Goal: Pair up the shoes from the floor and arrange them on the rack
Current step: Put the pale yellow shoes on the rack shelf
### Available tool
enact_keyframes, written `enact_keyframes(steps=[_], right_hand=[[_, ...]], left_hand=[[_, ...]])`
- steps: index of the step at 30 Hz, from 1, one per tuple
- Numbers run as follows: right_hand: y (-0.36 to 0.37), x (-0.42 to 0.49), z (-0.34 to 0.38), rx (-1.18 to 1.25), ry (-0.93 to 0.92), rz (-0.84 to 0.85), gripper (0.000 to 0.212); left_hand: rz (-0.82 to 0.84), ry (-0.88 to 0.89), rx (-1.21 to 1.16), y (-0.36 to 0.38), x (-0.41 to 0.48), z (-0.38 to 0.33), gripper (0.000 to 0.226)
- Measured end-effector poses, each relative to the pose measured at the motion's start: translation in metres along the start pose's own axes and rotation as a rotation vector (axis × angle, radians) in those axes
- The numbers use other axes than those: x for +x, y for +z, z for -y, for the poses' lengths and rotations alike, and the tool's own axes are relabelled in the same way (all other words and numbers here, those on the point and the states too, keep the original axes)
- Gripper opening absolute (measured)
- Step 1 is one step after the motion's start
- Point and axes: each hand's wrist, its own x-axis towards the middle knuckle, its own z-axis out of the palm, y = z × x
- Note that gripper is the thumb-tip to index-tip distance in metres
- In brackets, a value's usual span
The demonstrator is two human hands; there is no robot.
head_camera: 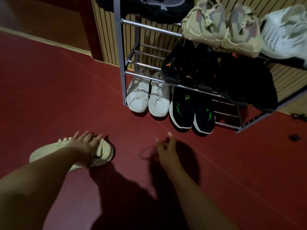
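Observation:
A cream sneaker (49, 151) lies on the red floor at the lower left. My left hand (83, 144) reaches over its opening and holds it there, with the fingertips pointing past the shoe and the thumb hidden. My right hand (167, 151) hovers over bare floor to the right, fingers loosely curled and holding nothing. The metal shoe rack (119, 63) stands ahead. A white pair (147, 97) and a black-and-green pair (191, 112) sit on its bottom tier. A black-and-orange pair (182, 67) sits on the middle tier, and a beige pair (222, 29) above that.
More black shoes (245, 80) fill the right of the middle tier, and a white shoe (285, 34) sits at the upper right. Another black shoe (149, 4) rests on the highest tier. The rack backs onto a slatted wall (106, 30). Small dark objects (294, 137) lie on the floor at the right.

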Motion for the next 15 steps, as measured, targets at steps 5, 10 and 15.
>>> enact_keyframes(steps=[5, 10, 15], right_hand=[[0.009, 0.000, -0.015, 0.002, 0.069, 0.040, 0.072], [0.012, 0.000, -0.019, -0.030, 0.091, 0.050, 0.071], [0.008, -0.005, -0.022, -0.062, 0.100, 0.100, 0.071]], left_hand=[[-0.135, 0.069, -0.089, 0.002, -0.004, 0.001, 0.096], [-0.237, 0.069, -0.187, 0.004, -0.005, -0.011, 0.101], [-0.265, 0.023, -0.845, -0.029, 0.000, -0.048, 0.083]])
